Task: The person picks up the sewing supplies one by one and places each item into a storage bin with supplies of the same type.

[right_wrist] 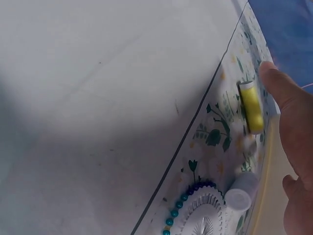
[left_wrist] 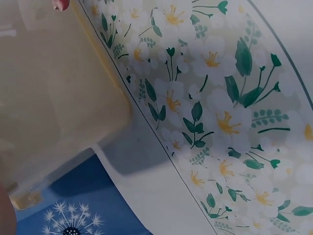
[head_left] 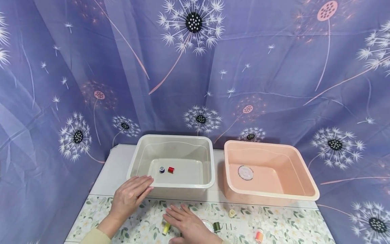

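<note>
My left hand (head_left: pixel 130 196) is at the front left corner of the grey-white bin (head_left: pixel 175 185), fingers extended over its rim; whether it touches is unclear. Inside that bin lie a dark blue thread spool (head_left: pixel 162 169) and a red thread spool (head_left: pixel 171 170). Palm down, my right hand (head_left: pixel 189 226) hovers over the floral cloth with fingers straight and spread. Just left of it lies a yellow thread spool (head_left: pixel 166 228), apart from the thumb in the right wrist view. A pin wheel (head_left: pixel 208 225), partly hidden by the hand, sits beside a dark green thread spool (head_left: pixel 216 227).
To the right stands a peach bin (head_left: pixel 271 196) with another pin wheel (head_left: pixel 245 173) in it. A cream spool (head_left: pixel 232 213) and an orange spool (head_left: pixel 259 236) lie on the floral cloth (head_left: pixel 286 223). Behind the bins hangs a purple-blue dandelion curtain (head_left: pixel 170 112).
</note>
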The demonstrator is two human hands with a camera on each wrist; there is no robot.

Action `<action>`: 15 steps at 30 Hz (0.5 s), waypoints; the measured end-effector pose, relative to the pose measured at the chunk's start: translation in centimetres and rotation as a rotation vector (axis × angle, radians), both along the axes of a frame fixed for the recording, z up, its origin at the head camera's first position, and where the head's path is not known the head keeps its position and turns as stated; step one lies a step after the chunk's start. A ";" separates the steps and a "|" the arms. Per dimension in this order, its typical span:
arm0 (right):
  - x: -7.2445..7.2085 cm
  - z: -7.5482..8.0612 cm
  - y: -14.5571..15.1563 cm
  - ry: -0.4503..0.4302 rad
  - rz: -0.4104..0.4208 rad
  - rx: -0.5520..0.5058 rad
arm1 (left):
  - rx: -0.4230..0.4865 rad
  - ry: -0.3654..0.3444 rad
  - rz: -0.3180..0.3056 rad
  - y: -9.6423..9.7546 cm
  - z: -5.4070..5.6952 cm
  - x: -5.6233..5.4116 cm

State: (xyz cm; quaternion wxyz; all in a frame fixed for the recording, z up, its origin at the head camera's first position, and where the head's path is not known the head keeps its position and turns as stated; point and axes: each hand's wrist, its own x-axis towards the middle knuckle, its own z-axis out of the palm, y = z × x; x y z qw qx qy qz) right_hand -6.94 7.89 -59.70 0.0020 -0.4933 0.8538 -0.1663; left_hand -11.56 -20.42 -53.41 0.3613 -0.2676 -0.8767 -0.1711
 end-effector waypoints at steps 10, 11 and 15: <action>-0.3 -0.9 -0.3 0.045 0.009 -0.020 | -0.009 -0.039 0.020 -0.1 -0.3 0.2; -0.3 -1.0 -0.3 0.050 0.009 -0.020 | -0.008 -0.039 0.020 -0.1 -0.3 0.2; -0.3 -0.9 -0.5 0.059 0.009 -0.014 | -0.003 -0.037 0.026 0.1 -0.2 0.2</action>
